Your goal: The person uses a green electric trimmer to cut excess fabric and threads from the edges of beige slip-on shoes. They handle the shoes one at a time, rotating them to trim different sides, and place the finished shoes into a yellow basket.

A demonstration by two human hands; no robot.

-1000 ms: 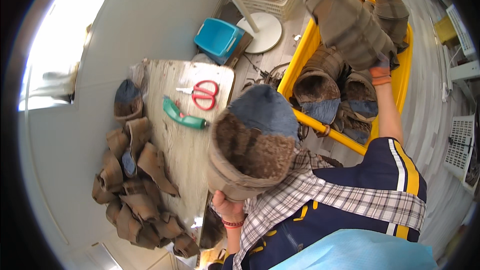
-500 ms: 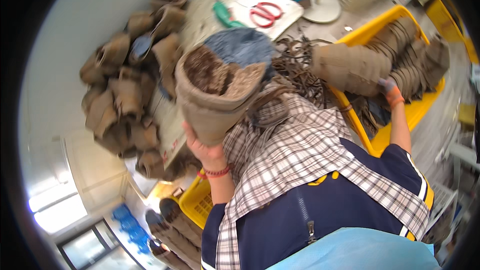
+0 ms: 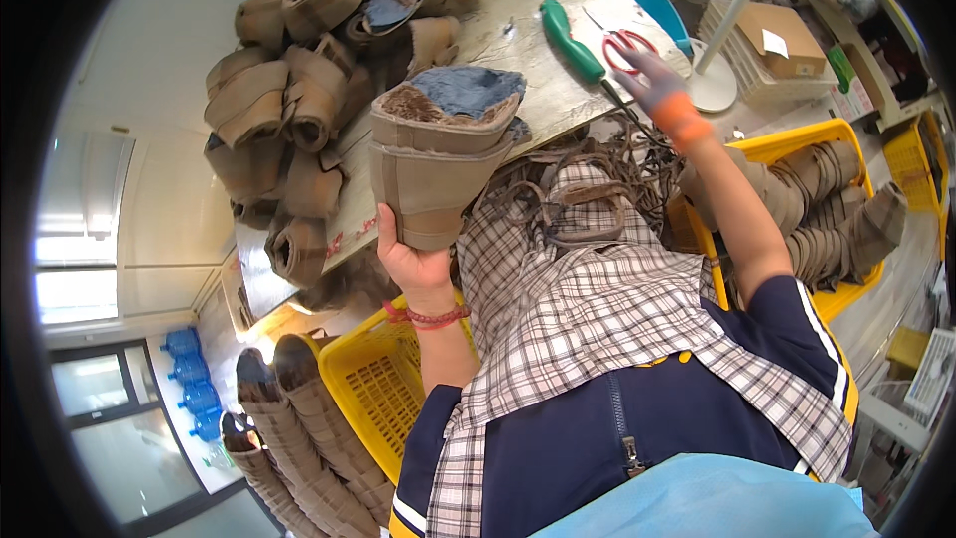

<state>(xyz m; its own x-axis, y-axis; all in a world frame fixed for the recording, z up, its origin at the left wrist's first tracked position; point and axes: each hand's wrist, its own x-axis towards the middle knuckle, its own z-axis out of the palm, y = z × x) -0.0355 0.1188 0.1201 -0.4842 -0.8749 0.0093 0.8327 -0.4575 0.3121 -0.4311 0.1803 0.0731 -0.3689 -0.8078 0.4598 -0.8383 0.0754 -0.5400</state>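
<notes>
Head view. We noted the right hand (image 3: 652,90) had let go of the boot it gripped over the right yellow crate (image 3: 797,144) half a second before; it was now stretched out to the table (image 3: 518,35), gloved fingers (image 3: 627,62) spread apart, tips just at the red scissors (image 3: 627,45). We could not tell whether they touched the handles. The green-handled tool (image 3: 571,38) lay just beside the scissors, to their left.

The left hand (image 3: 413,259) stayed clamped on the boot (image 3: 438,154), fingers wrapped round its lower end, the fleece-lined opening turned up and toward the table. The boot was held in the air over the table's near edge, as before.

The view had swung: the table now sat higher in frame, and the scissors closer to the hand.

A heap of folded boots (image 3: 289,110) covered the table's left half. A tangle of brown laces (image 3: 588,174) lay on the lap between boot and right arm. The right crate held more boots (image 3: 827,214). A second yellow crate (image 3: 373,389) stood below the left hand, with tall boots (image 3: 299,428) leaning beside it. A cardboard box (image 3: 782,40) sat beyond the scissors, behind a white pole (image 3: 732,0) that crossed it.
</notes>
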